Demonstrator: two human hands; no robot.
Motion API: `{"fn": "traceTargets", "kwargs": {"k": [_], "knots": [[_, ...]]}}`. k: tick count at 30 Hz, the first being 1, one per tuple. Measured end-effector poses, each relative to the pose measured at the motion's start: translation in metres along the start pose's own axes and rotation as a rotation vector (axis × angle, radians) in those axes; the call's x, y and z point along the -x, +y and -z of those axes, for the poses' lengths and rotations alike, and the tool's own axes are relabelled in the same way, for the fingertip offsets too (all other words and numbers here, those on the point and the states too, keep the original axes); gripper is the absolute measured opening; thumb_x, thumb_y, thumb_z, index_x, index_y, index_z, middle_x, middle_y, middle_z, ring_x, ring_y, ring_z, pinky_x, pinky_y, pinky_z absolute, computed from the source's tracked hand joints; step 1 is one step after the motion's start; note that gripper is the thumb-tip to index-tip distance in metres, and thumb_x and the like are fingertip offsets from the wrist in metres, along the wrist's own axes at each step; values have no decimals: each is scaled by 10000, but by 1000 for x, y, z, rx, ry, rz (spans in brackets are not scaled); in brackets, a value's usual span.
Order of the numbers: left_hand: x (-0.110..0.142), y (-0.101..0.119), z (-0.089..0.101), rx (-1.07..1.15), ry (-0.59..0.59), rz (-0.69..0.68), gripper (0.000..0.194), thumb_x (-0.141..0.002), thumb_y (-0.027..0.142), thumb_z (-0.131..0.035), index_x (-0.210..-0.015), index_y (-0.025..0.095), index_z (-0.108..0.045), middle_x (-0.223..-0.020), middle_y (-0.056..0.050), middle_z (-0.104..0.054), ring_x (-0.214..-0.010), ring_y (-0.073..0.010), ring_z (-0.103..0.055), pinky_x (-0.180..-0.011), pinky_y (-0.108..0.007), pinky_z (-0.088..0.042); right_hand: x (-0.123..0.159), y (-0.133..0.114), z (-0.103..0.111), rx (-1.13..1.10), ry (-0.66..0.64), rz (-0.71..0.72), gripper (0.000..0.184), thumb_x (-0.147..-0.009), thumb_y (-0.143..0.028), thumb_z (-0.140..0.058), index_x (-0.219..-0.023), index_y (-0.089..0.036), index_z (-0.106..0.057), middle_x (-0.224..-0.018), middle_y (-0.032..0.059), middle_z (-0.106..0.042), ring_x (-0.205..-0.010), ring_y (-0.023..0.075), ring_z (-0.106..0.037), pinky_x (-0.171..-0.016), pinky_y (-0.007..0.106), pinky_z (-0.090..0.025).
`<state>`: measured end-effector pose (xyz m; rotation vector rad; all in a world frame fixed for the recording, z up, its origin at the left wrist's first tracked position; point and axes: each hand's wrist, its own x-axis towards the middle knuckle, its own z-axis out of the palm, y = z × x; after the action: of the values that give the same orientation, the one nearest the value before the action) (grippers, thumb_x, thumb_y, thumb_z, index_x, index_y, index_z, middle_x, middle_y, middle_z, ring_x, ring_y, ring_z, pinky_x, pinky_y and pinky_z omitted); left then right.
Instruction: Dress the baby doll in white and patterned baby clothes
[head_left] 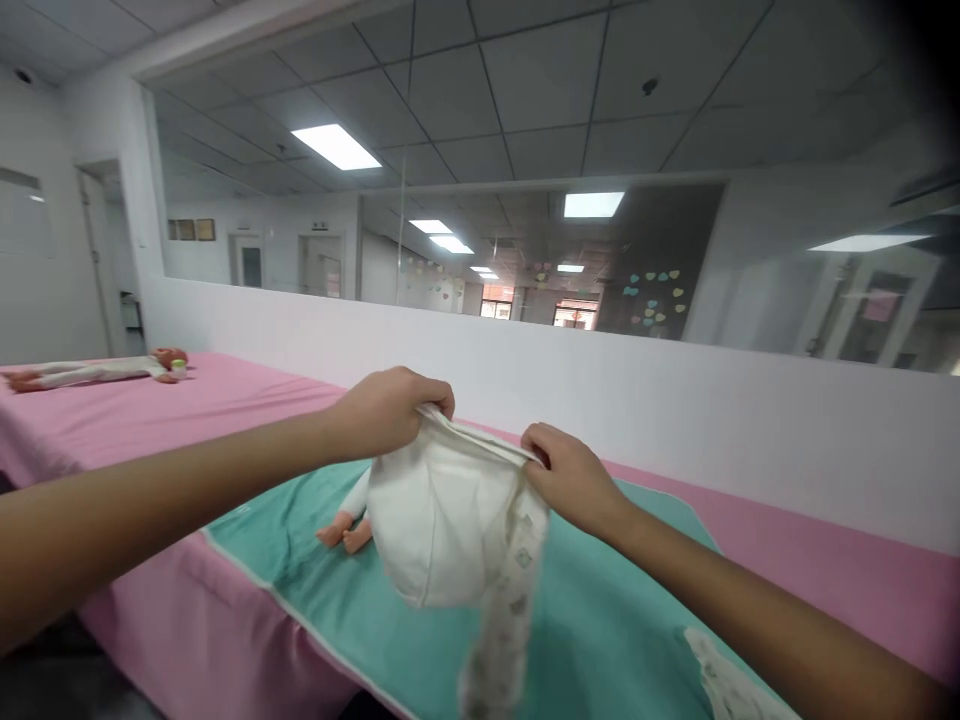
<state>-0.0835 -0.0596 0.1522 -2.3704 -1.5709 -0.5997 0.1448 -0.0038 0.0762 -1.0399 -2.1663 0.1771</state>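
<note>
My left hand [390, 410] and my right hand [574, 475] are both closed on the top edge of a white baby garment [450, 520], stretching that edge between them. The garment hangs down in front of me, with a narrow printed length dangling blurred from its right side. Behind it lies a baby doll [349, 530] on a green mat [315, 590]; only its feet and part of a white-clothed leg show, and the rest is hidden by the garment.
A pink cloth [240, 400] covers the long table. Far left lies a second doll [105, 370] in white clothes, beside a small green-topped item [178, 368]. Printed fabric [727, 680] is at lower right. A white wall [675, 420] with glass above runs behind.
</note>
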Motion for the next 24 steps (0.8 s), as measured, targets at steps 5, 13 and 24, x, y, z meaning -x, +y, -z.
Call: {"fn": "traceTargets", "kwargs": {"k": [5,13,24], "knots": [[26,11,-25,227,-182,41,355,-719,178,-466,-1039,294,-569,-951,23,-651,-813,-164,-592,-656,-239,-434,-14,-17,-9,-461,-135,-132,60,-748,-254,-401,-729,-208,-434,-682,-30,-429,-608,117,-393,-520,214,-296],[72,13,-40,571,-235,321,404,-846,498,-345,-918,210,-619,-819,-13,-661,-674,-182,-597,-545,-254,-412,-20,-40,-4,-601,-353,-4,203,-747,-393,-545,-857,-222,-533,-746,-31,-507,-645,113,-457,-577,218,-356],[37,3,-63,-60,88,9,178,-805,220,-411,-980,206,-439,-849,-20,-606,-695,-181,-566,-531,-267,-354,-22,-59,-18,-165,-230,125,70,-755,-255,-447,-784,-214,-495,-769,-32,-566,-686,123,-482,-562,226,-324]]}}
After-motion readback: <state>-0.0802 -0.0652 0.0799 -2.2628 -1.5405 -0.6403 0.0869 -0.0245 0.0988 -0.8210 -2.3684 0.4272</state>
